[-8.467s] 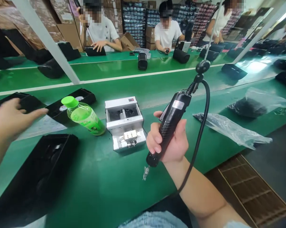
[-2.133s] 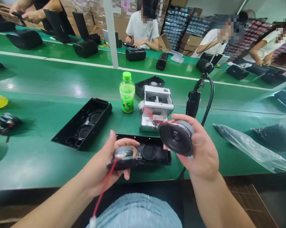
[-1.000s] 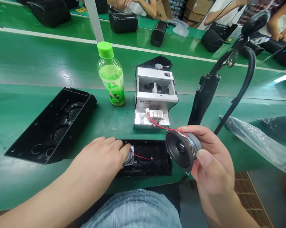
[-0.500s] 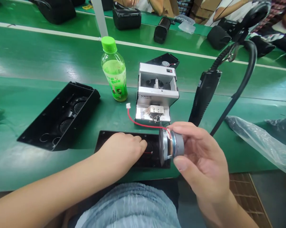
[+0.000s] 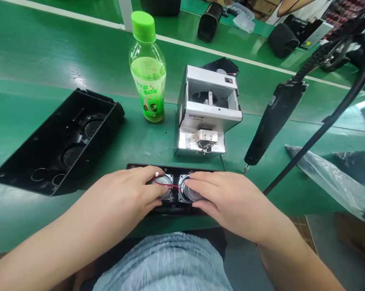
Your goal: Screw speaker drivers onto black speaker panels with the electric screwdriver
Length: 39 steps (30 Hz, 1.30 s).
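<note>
Two round speaker drivers sit side by side in a black panel (image 5: 178,209) near the table's front edge. My left hand (image 5: 129,196) has its fingers around the left speaker driver (image 5: 164,191). Around the right speaker driver (image 5: 192,195) are the fingers and thumb of my right hand (image 5: 231,200). A red wire (image 5: 176,186) runs across between the drivers, and a small white connector (image 5: 157,174) shows by my left fingers. Both hands cover the outer sides of the drivers and the panel's ends.
Behind the panel stands a silver screw feeder (image 5: 214,111), with a green drink bottle (image 5: 148,72) left of it. An open black speaker shell (image 5: 58,141) lies at left. To the right, an electric screwdriver (image 5: 273,121) hangs, its cable near a clear plastic bag (image 5: 328,178).
My right hand has brought its speaker driver down and left onto the panel. My left hand has shifted left, uncovering part of the other driver. The head view has tilted and moved closer.
</note>
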Each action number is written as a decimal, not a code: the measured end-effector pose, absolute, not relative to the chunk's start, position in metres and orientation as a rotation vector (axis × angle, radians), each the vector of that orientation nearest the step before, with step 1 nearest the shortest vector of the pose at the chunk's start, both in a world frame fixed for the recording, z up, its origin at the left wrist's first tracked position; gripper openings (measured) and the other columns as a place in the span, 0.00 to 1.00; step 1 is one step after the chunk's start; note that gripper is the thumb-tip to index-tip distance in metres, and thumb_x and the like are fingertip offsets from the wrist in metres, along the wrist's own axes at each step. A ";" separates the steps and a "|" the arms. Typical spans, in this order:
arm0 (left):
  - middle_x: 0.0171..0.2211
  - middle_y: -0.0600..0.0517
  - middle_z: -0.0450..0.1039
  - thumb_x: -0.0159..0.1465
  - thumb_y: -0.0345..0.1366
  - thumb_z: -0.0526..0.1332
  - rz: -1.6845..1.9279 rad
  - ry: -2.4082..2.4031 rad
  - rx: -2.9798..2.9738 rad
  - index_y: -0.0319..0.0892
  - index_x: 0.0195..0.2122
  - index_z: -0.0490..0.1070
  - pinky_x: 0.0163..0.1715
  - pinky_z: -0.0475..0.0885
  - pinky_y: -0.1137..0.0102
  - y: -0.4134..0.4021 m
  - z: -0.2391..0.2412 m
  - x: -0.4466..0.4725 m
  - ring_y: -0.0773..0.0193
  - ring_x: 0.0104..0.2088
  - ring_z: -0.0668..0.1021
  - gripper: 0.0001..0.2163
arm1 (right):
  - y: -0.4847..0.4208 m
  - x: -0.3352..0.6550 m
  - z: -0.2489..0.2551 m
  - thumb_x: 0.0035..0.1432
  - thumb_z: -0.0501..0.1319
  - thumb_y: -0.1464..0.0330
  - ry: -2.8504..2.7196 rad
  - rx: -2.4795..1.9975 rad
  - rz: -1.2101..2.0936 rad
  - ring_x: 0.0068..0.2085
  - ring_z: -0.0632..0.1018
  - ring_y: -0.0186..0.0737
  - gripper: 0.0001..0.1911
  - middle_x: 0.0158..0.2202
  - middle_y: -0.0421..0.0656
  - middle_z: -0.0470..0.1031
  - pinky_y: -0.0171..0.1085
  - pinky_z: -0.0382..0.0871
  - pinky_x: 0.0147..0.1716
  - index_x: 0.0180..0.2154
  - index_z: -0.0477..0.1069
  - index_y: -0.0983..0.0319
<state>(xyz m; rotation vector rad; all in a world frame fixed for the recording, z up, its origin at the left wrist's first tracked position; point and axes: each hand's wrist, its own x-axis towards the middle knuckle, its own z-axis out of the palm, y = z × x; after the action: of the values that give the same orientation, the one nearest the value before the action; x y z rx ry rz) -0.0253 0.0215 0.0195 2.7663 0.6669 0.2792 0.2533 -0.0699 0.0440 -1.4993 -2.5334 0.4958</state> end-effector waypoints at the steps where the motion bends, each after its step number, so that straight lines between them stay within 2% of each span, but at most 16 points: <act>1: 0.51 0.44 0.83 0.74 0.31 0.61 0.253 0.669 2.751 0.48 0.50 0.85 0.35 0.78 0.61 0.023 0.019 -0.026 0.54 0.38 0.85 0.12 | -0.068 0.253 0.043 0.76 0.62 0.66 -2.562 -1.502 0.512 0.61 0.85 0.53 0.15 0.64 0.44 0.83 0.52 0.87 0.49 0.61 0.71 0.56; 6: 0.51 0.45 0.83 0.74 0.30 0.58 0.212 0.610 2.724 0.51 0.53 0.83 0.33 0.77 0.63 0.028 0.019 -0.031 0.56 0.35 0.84 0.15 | -0.062 0.250 0.038 0.76 0.61 0.65 -2.656 -1.509 0.538 0.60 0.86 0.53 0.15 0.63 0.44 0.84 0.52 0.87 0.50 0.61 0.72 0.58; 9: 0.54 0.44 0.83 0.75 0.29 0.56 0.247 0.583 2.727 0.50 0.54 0.83 0.36 0.80 0.62 0.030 0.019 -0.033 0.55 0.39 0.86 0.17 | -0.063 0.249 0.035 0.79 0.57 0.64 -2.677 -1.521 0.509 0.60 0.86 0.54 0.16 0.63 0.46 0.84 0.52 0.87 0.47 0.62 0.72 0.59; 12: 0.54 0.45 0.83 0.76 0.30 0.56 0.267 0.578 2.712 0.50 0.54 0.83 0.38 0.81 0.63 0.031 0.019 -0.032 0.55 0.41 0.86 0.16 | -0.066 0.248 0.034 0.80 0.54 0.64 -2.689 -1.517 0.483 0.59 0.86 0.52 0.16 0.64 0.47 0.83 0.52 0.86 0.48 0.63 0.71 0.60; 18: 0.49 0.42 0.85 0.77 0.32 0.54 0.314 0.543 2.770 0.48 0.48 0.84 0.30 0.82 0.61 0.031 0.017 -0.031 0.51 0.36 0.87 0.16 | -0.071 0.246 0.033 0.80 0.55 0.66 -2.714 -1.490 0.386 0.58 0.86 0.50 0.18 0.64 0.48 0.82 0.50 0.85 0.51 0.64 0.70 0.63; 24: 0.55 0.42 0.84 0.76 0.31 0.53 0.316 0.603 2.795 0.51 0.54 0.84 0.43 0.86 0.56 0.026 0.009 -0.039 0.48 0.46 0.87 0.19 | -0.074 0.249 0.031 0.75 0.61 0.70 -2.778 -1.456 0.277 0.57 0.85 0.51 0.24 0.65 0.51 0.81 0.49 0.85 0.52 0.68 0.68 0.68; 28: 0.58 0.41 0.83 0.76 0.32 0.54 0.316 0.634 2.799 0.53 0.56 0.84 0.46 0.85 0.52 0.023 0.002 -0.047 0.45 0.49 0.87 0.19 | -0.069 0.253 0.028 0.79 0.57 0.66 -2.758 -1.401 0.300 0.55 0.86 0.48 0.21 0.65 0.49 0.82 0.48 0.85 0.50 0.67 0.70 0.66; 32: 0.60 0.42 0.82 0.75 0.32 0.56 0.292 0.651 2.792 0.56 0.59 0.83 0.48 0.85 0.50 0.023 -0.002 -0.053 0.43 0.51 0.86 0.20 | -0.067 0.255 0.027 0.79 0.55 0.67 -2.774 -1.362 0.333 0.56 0.85 0.48 0.22 0.66 0.50 0.81 0.49 0.84 0.52 0.68 0.69 0.67; 39: 0.59 0.45 0.82 0.77 0.35 0.55 0.291 0.604 2.753 0.58 0.57 0.84 0.44 0.85 0.57 0.034 0.002 -0.050 0.49 0.48 0.88 0.19 | -0.066 0.256 0.028 0.81 0.52 0.65 -2.758 -1.412 0.471 0.60 0.82 0.51 0.21 0.66 0.48 0.79 0.50 0.83 0.52 0.68 0.67 0.65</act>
<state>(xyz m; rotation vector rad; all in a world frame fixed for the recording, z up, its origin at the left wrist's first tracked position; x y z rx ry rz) -0.0497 0.0339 0.0016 2.7534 0.6037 0.2908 0.2557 -0.0662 0.0281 -1.4124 -2.7578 0.4712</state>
